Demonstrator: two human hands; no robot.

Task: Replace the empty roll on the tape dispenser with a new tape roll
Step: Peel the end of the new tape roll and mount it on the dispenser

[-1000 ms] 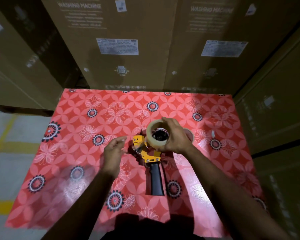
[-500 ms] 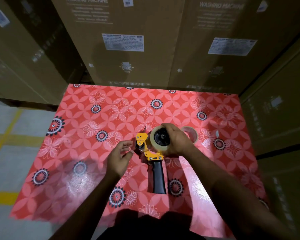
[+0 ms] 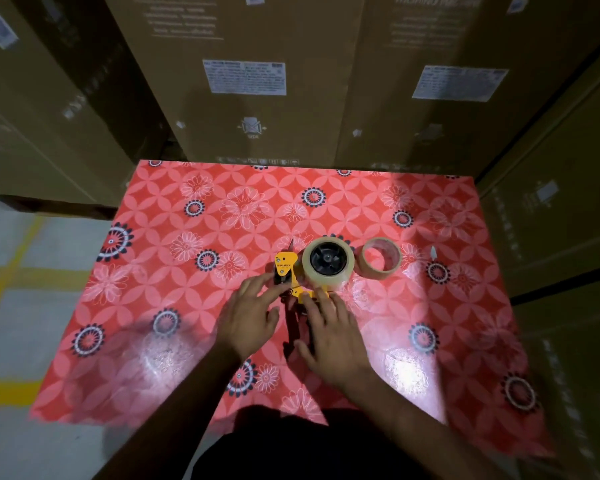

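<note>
The right hand [image 3: 333, 336] lies over the tape dispenser's [image 3: 286, 268] black handle, hiding most of it. Whether that grip has closed on the handle cannot be told. The box labels [image 3: 245, 77] are too small and blurred to read. The near right corner of the bench [image 3: 520, 427] is smeared.

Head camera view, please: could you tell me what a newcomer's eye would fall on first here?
First, the red flowered tablecloth that fills the middle of the view, with tall cardboard boxes stacked behind it. At its centre lies the yellow tape dispenser with a full tape roll on its hub, and the empty roll lies just to its right. The left hand and right hand reach in over the dispenser's handle end.
</note>
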